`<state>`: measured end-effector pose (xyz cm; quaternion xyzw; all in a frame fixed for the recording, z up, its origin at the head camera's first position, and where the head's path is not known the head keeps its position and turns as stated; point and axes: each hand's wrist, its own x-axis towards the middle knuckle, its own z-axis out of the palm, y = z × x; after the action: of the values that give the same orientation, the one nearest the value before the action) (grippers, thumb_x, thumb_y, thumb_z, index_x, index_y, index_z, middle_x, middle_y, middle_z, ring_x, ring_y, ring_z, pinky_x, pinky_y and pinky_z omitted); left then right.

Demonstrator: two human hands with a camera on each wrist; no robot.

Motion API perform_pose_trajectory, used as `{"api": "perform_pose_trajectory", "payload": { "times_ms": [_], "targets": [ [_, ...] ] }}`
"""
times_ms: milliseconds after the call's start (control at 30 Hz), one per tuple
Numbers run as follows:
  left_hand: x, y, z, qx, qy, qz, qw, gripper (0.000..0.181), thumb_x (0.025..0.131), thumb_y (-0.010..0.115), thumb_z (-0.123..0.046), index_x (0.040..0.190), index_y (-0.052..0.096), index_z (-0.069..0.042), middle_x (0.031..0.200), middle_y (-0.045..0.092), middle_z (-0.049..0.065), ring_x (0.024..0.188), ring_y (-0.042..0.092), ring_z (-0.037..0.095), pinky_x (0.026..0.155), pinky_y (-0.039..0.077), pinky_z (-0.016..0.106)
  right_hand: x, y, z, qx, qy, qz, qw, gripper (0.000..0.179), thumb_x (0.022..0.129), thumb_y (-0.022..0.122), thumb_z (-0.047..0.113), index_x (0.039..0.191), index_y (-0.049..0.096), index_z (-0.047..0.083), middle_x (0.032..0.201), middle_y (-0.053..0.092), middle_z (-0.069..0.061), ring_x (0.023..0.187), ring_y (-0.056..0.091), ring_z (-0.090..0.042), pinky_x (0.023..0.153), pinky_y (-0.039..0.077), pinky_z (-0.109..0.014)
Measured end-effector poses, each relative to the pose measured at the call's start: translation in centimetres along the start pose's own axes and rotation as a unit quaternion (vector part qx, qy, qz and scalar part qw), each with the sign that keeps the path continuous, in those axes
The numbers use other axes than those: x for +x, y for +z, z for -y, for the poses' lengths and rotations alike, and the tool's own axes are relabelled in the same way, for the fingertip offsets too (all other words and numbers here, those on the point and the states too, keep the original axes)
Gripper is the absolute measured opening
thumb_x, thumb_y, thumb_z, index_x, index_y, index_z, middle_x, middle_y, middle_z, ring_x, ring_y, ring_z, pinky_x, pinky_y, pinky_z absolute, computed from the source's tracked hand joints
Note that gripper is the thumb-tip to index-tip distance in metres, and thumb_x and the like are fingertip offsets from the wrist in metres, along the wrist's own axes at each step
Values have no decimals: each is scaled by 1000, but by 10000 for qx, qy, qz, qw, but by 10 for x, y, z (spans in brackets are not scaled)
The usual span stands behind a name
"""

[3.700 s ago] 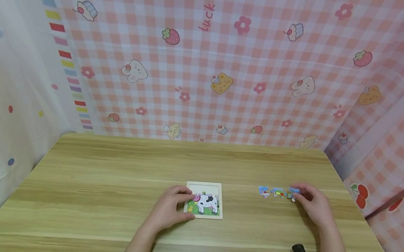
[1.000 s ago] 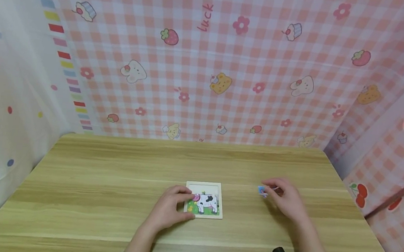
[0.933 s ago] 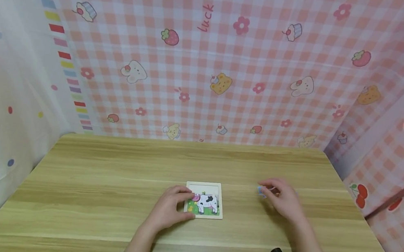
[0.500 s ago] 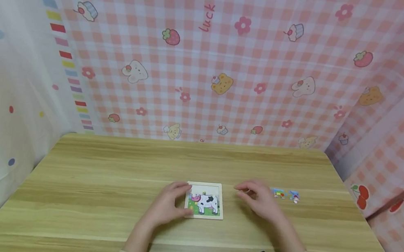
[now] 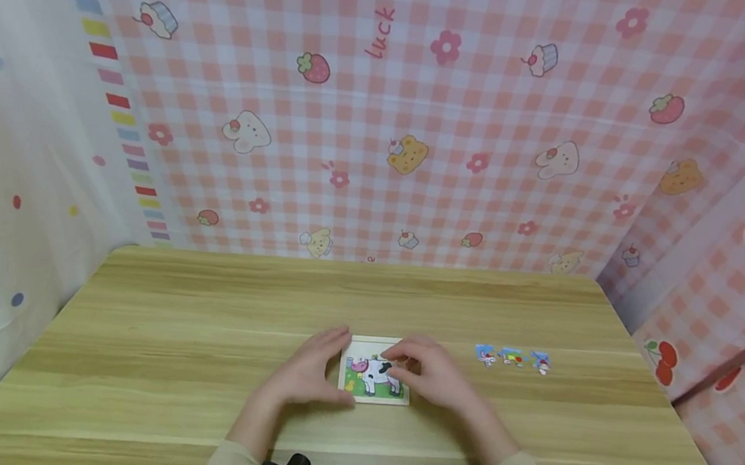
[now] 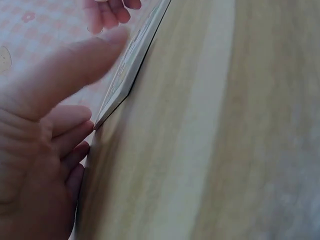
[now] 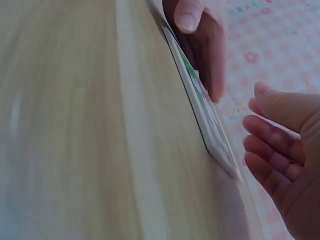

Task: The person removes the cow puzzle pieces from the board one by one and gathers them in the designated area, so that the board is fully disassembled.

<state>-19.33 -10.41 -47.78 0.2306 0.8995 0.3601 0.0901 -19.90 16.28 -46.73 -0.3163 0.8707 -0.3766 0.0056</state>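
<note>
A square wooden jigsaw board [image 5: 369, 398] with a cow picture lies on the table in the head view. The cow and green ground fill its lower part; a bare strip shows along the top. My left hand [image 5: 306, 369] is at the board's left side, thumb by the near corner and fingers by the far one. Over the board's right part is my right hand [image 5: 433, 371], its fingers loosely bent, with nothing seen between thumb and index finger. In the right wrist view that hand [image 7: 295, 150] appears above the board's edge [image 7: 217, 145].
Three small jigsaw pieces lie in a row to the right: a left one [image 5: 485, 353], a middle one [image 5: 513, 358] and a right one [image 5: 540, 362]. The wooden table [image 5: 149, 345] ends at a checked pink curtain [image 5: 350, 185].
My right hand has moved left from the loose pieces to over the board, leaving all three on the table. My left hand's fingers have shifted off the picture toward the board's left edge.
</note>
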Motion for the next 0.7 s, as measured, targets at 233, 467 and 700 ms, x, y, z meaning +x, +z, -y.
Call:
{"api": "perform_pose_trajectory", "payload": {
  "times_ms": [233,467,700],
  "targets": [
    [-1,-1,-1,108,95,93,9999,109,69,92,-34,156,38,5,166,32,19,154,23,40,124,20,58,11,9,10,-125,20,145,9998,20,95,75,12,115,75,7,103,70,-2,88,62,-15,79,55,-27],
    [-1,2,2,248,64,25,9997,104,72,91,-36,155,42,2,165,34,16,154,24,38,123,24,58,18,15,13,-240,-117,130,9996,18,95,75,9,112,75,5,101,69,-4,87,62,-16,79,54,-28],
    [-1,3,3,297,162,6,9994,101,73,91,-37,154,44,2,165,35,16,154,24,38,123,24,58,25,26,12,-407,6,114,9991,17,94,77,11,111,76,6,98,67,-1,82,57,-11,75,52,-26]
  ]
}}
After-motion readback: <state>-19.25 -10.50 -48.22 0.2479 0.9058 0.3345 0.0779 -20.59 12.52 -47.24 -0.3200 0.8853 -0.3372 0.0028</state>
